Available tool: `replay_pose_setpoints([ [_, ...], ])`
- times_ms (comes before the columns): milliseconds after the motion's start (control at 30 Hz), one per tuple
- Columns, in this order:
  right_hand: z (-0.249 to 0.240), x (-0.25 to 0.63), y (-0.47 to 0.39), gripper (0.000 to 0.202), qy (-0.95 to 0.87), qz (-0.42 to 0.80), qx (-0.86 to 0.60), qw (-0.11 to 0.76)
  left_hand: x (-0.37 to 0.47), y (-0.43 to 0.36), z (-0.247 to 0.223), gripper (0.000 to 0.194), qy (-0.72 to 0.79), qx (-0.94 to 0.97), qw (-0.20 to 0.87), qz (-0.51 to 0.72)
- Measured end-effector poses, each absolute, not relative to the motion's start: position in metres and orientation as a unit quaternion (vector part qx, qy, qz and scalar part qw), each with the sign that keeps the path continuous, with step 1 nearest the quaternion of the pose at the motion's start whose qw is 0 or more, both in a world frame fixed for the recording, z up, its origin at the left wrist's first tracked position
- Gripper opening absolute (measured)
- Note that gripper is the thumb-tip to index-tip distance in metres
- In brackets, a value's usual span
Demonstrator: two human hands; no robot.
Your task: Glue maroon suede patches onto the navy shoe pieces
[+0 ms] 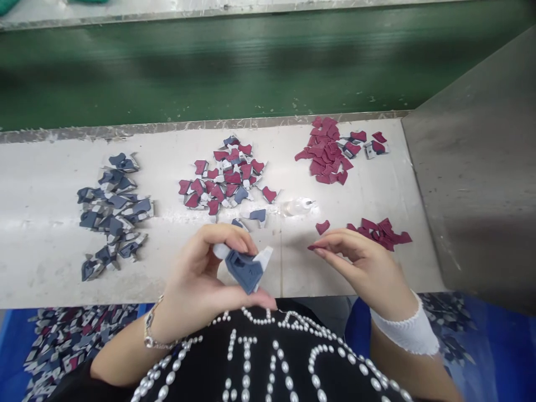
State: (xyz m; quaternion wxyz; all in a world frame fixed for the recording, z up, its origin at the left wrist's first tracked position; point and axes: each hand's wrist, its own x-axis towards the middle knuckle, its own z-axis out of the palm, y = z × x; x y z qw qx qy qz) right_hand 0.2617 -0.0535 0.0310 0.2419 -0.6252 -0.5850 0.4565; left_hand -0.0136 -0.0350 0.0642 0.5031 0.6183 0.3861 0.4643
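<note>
My left hand (209, 273) is closed around a grey-and-white moulded part (247, 269), its dark recessed face turned up. Between thumb and fingertips, my right hand (362, 259) pinches a small maroon piece (313, 247), mostly covered by the fingers. A single maroon piece (322, 227) lies just beyond those fingertips. Beside the right hand is a small heap of flat maroon pieces (383, 233). Past my left hand, two grey-and-white parts (257, 215) rest on the table near a clear small bottle (298, 207) with a thin tip, lying on its side.
On the white table (167, 268) are a pile of grey parts (113, 209) at left, maroon-faced parts (228, 178) in the middle and a maroon heap (326, 151) at back right. A metal panel (477, 167) borders the right. A blue bin (12, 346) of parts sits below left.
</note>
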Motion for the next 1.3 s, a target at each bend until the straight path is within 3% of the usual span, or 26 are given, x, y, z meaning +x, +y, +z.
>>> replay_pose_setpoints([
  [200, 0.044, 0.238, -0.045, 0.011, -0.566, 0.576, -0.522, 0.275, -0.005, -0.027, 0.033, 0.046, 0.461, 0.663, 0.452, 0.379],
  [367, 0.056, 0.223, -0.04, 0.018, -0.561, 0.581, -0.503, 0.308, -0.007, -0.025, 0.021, 0.034, 0.442, 0.695, 0.377, 0.424],
  [567, 0.057, 0.2, -0.029, 0.016, -0.417, 0.69, -0.474, 0.354, -0.009, -0.026, 0.018, 0.029, 0.45, 0.69, 0.349, 0.447],
  [933, 0.049, 0.185, -0.011, 0.03, -0.403, 0.698, -0.474, 0.355, -0.008, -0.026, 0.02, 0.034, 0.425, 0.723, 0.262, 0.477],
  [1300, 0.055, 0.189, -0.009, 0.023, -0.504, 0.65, -0.459, 0.336, -0.014, -0.029, 0.026, 0.036, 0.409, 0.72, 0.295, 0.477],
])
